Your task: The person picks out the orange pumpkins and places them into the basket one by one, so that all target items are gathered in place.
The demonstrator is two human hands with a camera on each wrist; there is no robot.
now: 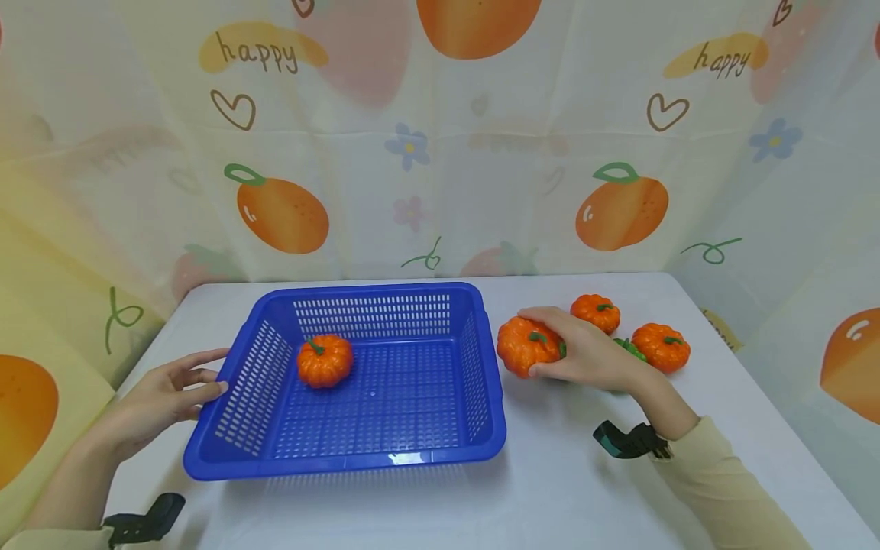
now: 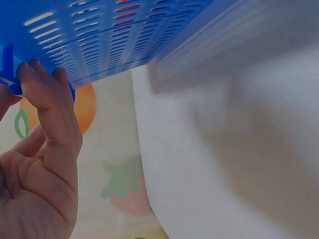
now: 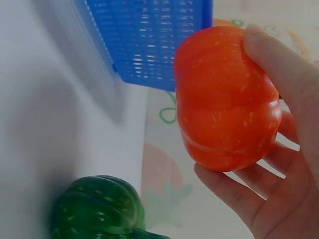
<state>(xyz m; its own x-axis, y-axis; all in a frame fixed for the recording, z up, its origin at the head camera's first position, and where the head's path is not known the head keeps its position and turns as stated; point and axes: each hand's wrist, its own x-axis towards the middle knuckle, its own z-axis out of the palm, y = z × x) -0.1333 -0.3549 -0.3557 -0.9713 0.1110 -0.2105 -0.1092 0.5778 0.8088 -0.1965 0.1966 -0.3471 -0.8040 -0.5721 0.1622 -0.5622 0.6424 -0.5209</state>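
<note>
My right hand (image 1: 584,353) holds a small orange toy pumpkin (image 1: 525,347) just outside the right wall of a blue plastic basket (image 1: 344,464). The right wrist view shows this pumpkin (image 3: 224,99) between thumb and fingers, raised off the table. At the basket's left rim, my left hand (image 1: 161,397) grips the edge, thumb on one side and fingers on the other, as the left wrist view also shows. Inside the basket, toward its left, sits another orange pumpkin (image 1: 325,361) with a green stem.
Two orange pumpkins (image 1: 595,313) (image 1: 661,347) stand on the white table (image 1: 550,473) beyond my right hand. A green pumpkin (image 3: 99,209) lies near them, mostly hidden by that hand in the head view. A fruit-printed curtain (image 1: 440,206) hangs behind the table.
</note>
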